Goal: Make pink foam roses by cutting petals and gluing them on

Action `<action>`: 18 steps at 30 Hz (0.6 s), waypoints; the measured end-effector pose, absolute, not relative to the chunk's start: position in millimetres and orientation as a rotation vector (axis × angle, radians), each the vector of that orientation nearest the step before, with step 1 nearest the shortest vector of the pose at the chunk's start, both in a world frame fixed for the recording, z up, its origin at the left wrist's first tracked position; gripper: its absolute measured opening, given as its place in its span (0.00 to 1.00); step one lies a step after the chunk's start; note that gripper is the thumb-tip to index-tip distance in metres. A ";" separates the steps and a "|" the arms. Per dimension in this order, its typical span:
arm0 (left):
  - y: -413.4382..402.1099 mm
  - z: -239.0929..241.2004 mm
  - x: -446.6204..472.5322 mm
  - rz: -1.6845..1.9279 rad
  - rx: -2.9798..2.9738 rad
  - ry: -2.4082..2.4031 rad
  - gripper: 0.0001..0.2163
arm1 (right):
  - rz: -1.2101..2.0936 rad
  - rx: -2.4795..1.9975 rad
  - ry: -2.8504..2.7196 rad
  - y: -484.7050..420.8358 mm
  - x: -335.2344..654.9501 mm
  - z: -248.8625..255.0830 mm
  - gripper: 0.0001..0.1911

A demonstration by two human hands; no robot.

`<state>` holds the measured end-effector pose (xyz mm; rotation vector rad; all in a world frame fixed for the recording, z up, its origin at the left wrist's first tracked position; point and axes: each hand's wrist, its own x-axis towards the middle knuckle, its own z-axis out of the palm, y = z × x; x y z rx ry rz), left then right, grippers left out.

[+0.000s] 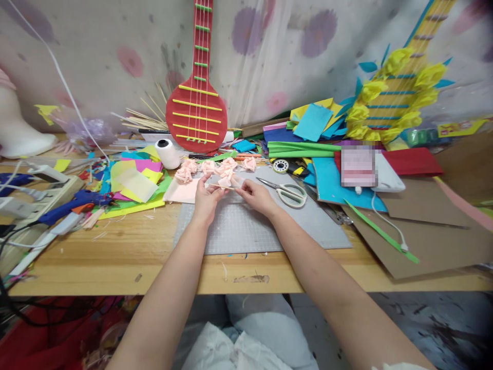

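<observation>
My left hand [207,198] and my right hand [257,196] meet over a grey cutting mat [250,231]. Both pinch a thin wooden stick [222,187] with a small pink paper flower [226,179] at its middle; the fingers of each hand are closed on it. Just beyond lie several finished pink paper flowers [210,166] in a row and a pink paper sheet [183,191]. Scissors with pale handles [287,192] rest on the mat to the right of my right hand.
A white thread spool [168,153], a red paper guitar [197,105] and wooden skewers [144,119] stand behind. A blue glue gun [73,203] and power strip [46,187] lie left. Coloured paper piles [304,136], a yellow-flowered guitar [393,100] and brown cardboard [427,234] fill the right.
</observation>
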<state>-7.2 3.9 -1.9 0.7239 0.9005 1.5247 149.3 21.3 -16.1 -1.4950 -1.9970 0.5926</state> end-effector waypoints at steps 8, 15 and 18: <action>3.5 -1.9 -7.0 1.541 0.679 0.925 0.29 | 0.644 -1.421 -2.022 18.8 147.3 -12.0 0.17; 4.6 -1.3 -4.7 1.581 0.517 0.956 0.24 | 0.636 -1.443 -2.107 15.2 141.2 -10.5 0.17; 4.9 -0.6 -4.1 1.609 0.477 0.966 0.24 | 0.588 -1.470 -2.146 14.2 139.7 -9.9 0.18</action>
